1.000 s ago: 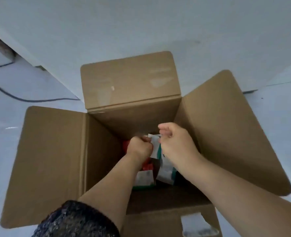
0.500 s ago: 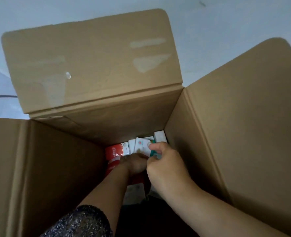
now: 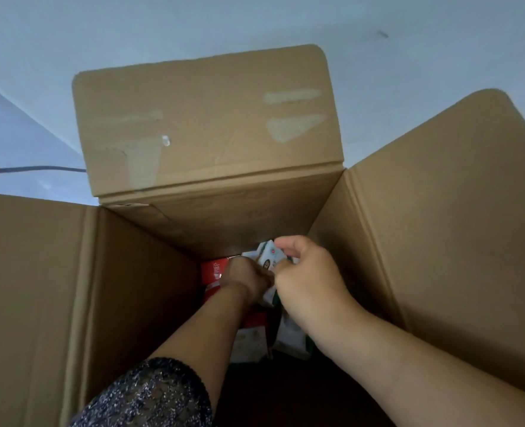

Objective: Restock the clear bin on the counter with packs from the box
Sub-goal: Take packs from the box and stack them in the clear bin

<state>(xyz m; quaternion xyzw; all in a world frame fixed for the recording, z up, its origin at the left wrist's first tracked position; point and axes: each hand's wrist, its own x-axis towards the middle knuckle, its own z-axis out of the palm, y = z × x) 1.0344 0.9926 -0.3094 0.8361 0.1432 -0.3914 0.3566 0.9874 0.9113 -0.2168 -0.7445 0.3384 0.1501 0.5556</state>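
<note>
A large open cardboard box (image 3: 150, 272) fills the head view, its flaps folded outward. Both my arms reach deep inside it. My right hand (image 3: 304, 278) pinches a white and green pack (image 3: 268, 257) between thumb and fingers, near the box's far wall. My left hand (image 3: 245, 278) is curled just left of it, down among the packs, touching the same pack's lower edge; what it grips is hidden. A red pack (image 3: 213, 271) lies left of my left hand. More white and green packs (image 3: 292, 337) lie under my forearms. The clear bin is out of view.
The box's back flap (image 3: 205, 118) stands up against a pale wall (image 3: 255, 23). Its right flap (image 3: 458, 195) leans outward. A dark cable (image 3: 30, 170) runs along the pale floor at the left.
The view has pulled back a little from the box. My right hand has risen slightly with the white and green pack. My left hand stays low among the packs.
</note>
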